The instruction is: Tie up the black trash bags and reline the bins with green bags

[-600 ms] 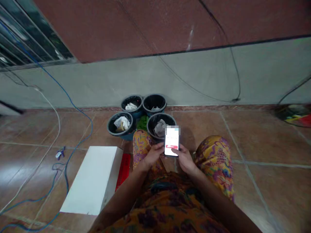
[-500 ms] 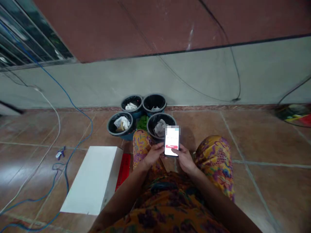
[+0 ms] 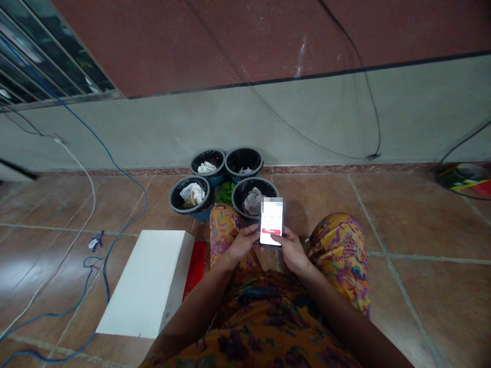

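Note:
A smartphone with a lit white screen and a red bar low on it stands upright between my hands. My left hand grips its left edge. My right hand holds the lower right corner, with the thumb lying over the screen near the red bar. Just beyond the phone is a lined trash bin with a crumpled grey bag inside, partly hidden by the phone. The fingers behind the phone are out of sight.
More lined bins with white waste stand by the wall, green leaves among them. A white box lies at left beside a red plastic item. A blue cable and a small purple-and-white object are on the tiles.
Both hands and the phone keep the same place. The view has shifted very slightly, and the screen looks about the same.

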{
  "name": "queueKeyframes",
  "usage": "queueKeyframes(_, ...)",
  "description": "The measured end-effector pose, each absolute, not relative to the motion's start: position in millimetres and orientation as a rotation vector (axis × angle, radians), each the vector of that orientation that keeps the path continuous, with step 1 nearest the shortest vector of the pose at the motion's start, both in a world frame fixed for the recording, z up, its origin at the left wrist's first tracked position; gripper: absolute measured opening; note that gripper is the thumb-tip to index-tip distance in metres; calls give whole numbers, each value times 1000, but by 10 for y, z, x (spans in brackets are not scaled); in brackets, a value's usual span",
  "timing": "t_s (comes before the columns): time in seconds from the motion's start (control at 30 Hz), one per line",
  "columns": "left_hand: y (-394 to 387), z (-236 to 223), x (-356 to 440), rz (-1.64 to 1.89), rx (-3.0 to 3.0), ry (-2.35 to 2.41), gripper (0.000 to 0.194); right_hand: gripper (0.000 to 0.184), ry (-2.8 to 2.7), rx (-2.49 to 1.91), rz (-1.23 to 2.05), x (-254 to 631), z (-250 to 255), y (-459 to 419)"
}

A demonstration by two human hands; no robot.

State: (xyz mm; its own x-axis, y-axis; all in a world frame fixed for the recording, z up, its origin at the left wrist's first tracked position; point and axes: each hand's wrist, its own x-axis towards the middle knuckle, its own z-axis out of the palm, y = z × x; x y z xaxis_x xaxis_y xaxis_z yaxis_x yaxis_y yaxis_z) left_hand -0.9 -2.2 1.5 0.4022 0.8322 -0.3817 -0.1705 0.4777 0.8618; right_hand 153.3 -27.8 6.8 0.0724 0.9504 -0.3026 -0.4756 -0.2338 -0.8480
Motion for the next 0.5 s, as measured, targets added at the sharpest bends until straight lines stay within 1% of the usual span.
queueKeyframes(0.5, -22, -14, -4, 753, 821, 935, 55, 31, -592, -1112, 1476, 1541, 21, -274)
